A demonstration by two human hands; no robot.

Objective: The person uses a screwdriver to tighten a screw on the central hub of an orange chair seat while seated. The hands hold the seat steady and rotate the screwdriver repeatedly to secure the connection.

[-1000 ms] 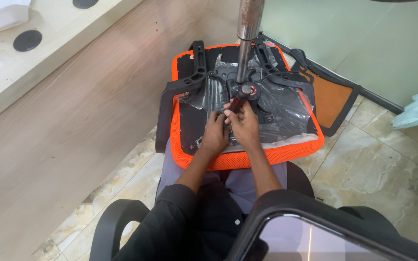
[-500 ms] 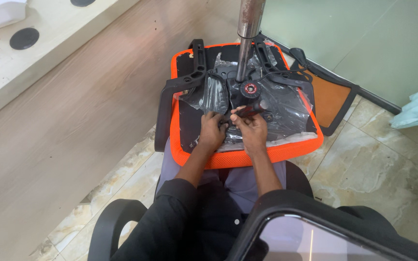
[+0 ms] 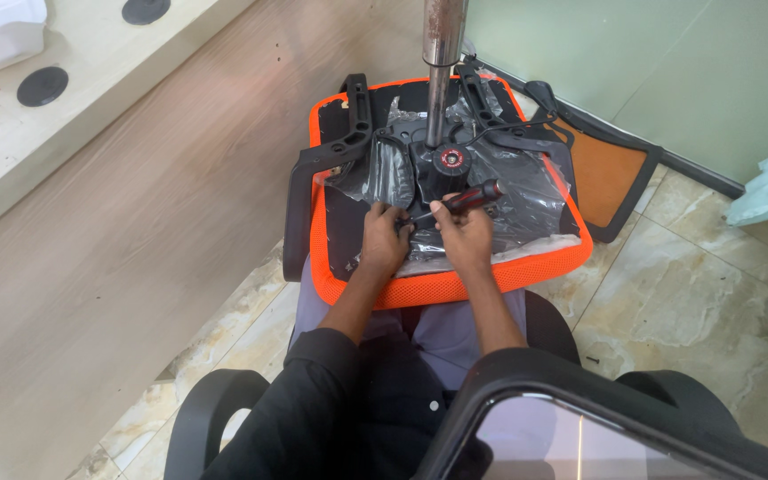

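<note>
Orange mesh edges the upturned office-chair seat (image 3: pixel 455 289) lying across my lap, its black underside wrapped in clear crinkled plastic (image 3: pixel 526 191), with the steel gas-lift column (image 3: pixel 442 53) rising from the black mechanism plate (image 3: pixel 444 169). From the head view, my right hand (image 3: pixel 466 233) is clamped on the black-and-red handled screwdriver (image 3: pixel 464 197). A second ago both hands sat higher, close under the red-ringed hub; now they have dropped toward me and the screwdriver lies flatter, tip pointing left. My left hand (image 3: pixel 384 238) is curled with fingertips at the tip, pinching something too small to make out. The tool looks to be seated on a lower fastening point.
</note>
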